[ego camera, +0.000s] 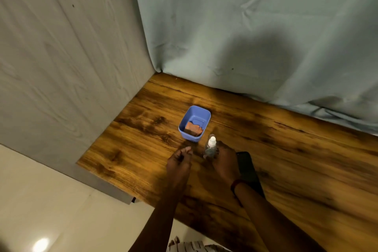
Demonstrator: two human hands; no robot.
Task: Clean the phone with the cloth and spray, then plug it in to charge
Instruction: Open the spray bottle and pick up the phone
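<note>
Phone (pixel 246 166) lies dark on the bench (pixel 296 149) just right of the right hand (pixel 224 161) gripping the spray bottle (pixel 210 147), left hand (pixel 179 162) loosely curled and empty; spraying looks underway, then fetch the cloth (pixel 194 129) from the blue tub (pixel 194 122)

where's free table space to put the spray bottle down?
Crowded at centre: blue tub holding the orange cloth, spray bottle at the right hand, left hand, dark phone close together. Bare wooden table: the wide stretch right of the phone toward the curtain, and the patch between tub and left wall panel.
</note>
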